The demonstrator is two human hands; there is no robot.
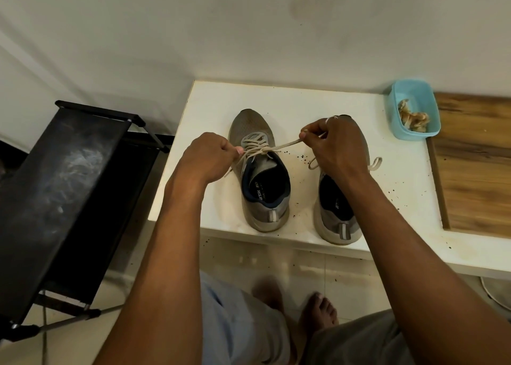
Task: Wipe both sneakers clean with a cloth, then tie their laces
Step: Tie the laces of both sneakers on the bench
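Observation:
Two grey sneakers stand side by side on a white counter, toes toward the wall. Over the left sneaker a pale lace is pulled taut between my hands. My left hand pinches one lace end at the shoe's left side. My right hand pinches the other end, up and to the right. That hand and forearm cover the front of the right sneaker, whose lace loops stick out on both sides. No cloth is in view.
A light blue tub with crumpled scraps sits at the back right, next to a wooden board. A black rack stands left of the counter. Dark specks dot the counter. My bare feet are on the tiled floor.

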